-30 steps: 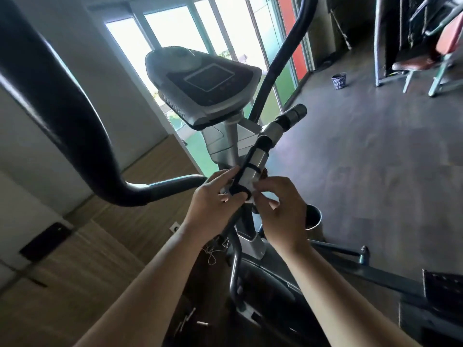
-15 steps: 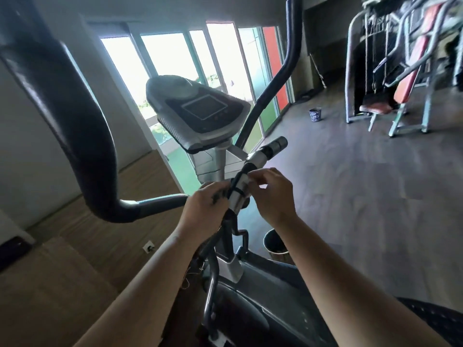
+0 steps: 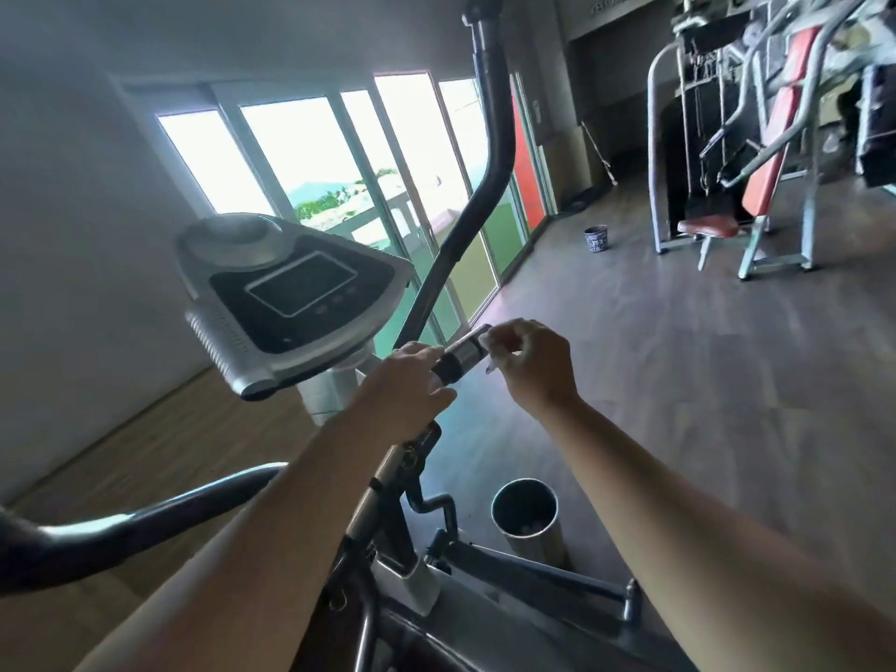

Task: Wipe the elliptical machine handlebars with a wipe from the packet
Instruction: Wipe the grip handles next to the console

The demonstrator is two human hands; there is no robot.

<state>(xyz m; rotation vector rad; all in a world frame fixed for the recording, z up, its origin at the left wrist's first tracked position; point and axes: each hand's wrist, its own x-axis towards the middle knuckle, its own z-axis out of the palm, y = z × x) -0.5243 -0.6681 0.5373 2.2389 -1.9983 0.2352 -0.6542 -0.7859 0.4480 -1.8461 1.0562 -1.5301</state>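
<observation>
My two bare forearms come in from the bottom edge of the frame and meet a little above the centre. My left hand (image 3: 412, 385) is closed over the fixed handlebar (image 3: 463, 354), on the dark part of the grip, with the fingers curled around it. My right hand (image 3: 531, 363) is at the far end of this same bar, where the grip is silver. Its fingertips are pinched together on something small and pale, which I think is the wipe (image 3: 492, 366), but it is blurred and I cannot tell for sure. The packet I cannot find in the view.

Below my hands, at lower centre, the machine's post and frame go down, and a metal bin (image 3: 526, 518) stands on the floor just beside the frame. At lower left a long curved moving handlebar (image 3: 145, 518) crosses the picture. The console (image 3: 291, 298) with its dark screen is left of centre, behind my left hand. The other moving handlebar (image 3: 489, 157) rises to the top centre. Farther away, a small dark bucket (image 3: 596, 239) stands on the wooden floor, near the glass doors (image 3: 310, 152), and a weight machine (image 3: 756, 152) fills the upper right.
</observation>
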